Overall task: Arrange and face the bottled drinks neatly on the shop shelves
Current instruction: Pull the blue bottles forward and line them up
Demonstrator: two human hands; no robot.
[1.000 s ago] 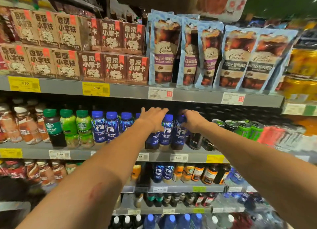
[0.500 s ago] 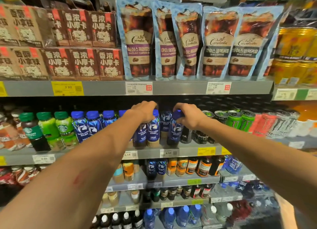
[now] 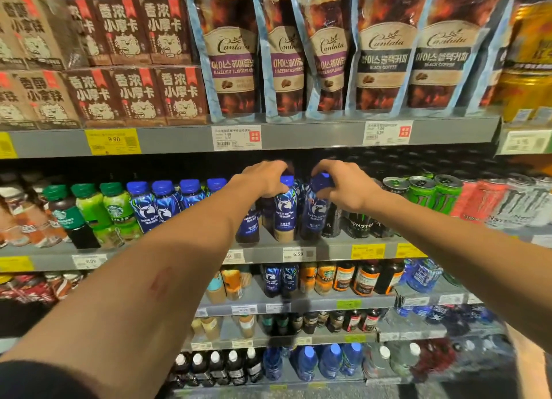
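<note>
Cantata coffee pouches: 5 | green-capped Starbucks bottles: 3 | hands: 2 | green Monster cans: 2

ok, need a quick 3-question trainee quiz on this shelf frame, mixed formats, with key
1. True or false: the left hand and the right hand each grip a blue-capped coffee bottle by its top.
2. What stands right of the right hand's bottle on the same shelf? A) milk cartons B) energy drink cans C) coffee pouches
3. Fill in: the bottles left of the blue row have ___ caps.

Key: 1 true; 2 B; 3 green.
</note>
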